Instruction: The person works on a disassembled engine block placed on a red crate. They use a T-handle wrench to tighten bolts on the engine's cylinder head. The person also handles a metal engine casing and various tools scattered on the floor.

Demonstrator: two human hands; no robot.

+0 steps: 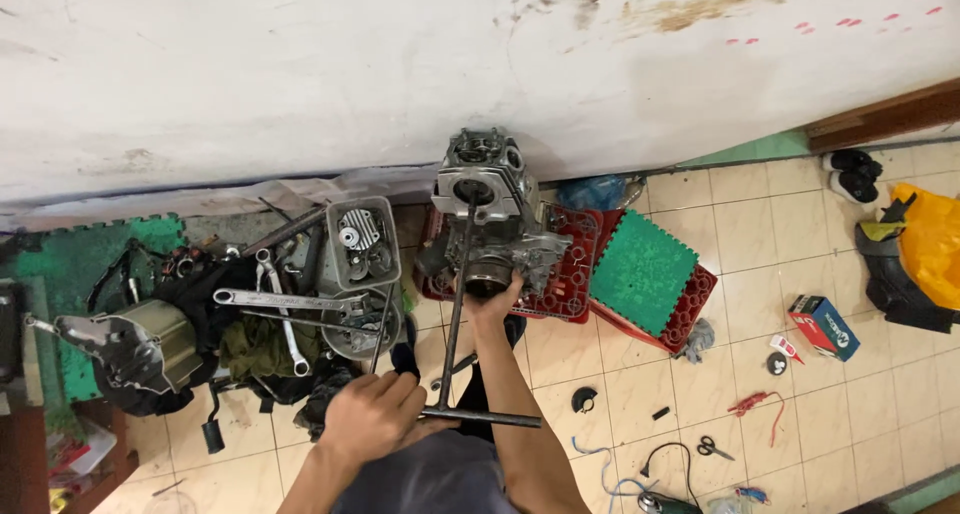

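Both hands are on the job, and I start with the left hand [372,414]: it is curled in a fist around the crossbar of a long T-handle wrench [457,304], gripping the bar near its left end. That wrench's shaft runs up from the crossbar into the top of the engine [487,214]. Further right, my right hand [493,299] cups the lower side of the engine with fingers wrapped around its round housing, pressed against the metal to hold it.

Going across the floor from the left, a grey engine cover [125,349] lies on a green mat [70,264], close to the wall. Next to it sits a heap of dark rags with 2 spanners [290,301] laid over it, and a clear tub [363,242] holding a finned metal part. The engine itself stands in the middle on a red crate [570,274], just below the white wall. Right of it a green foam tile [642,271] rests on another red crate. Further right on the tiles I see a small red and blue box [824,326], scissors [714,448] and a yellow bag [930,239].
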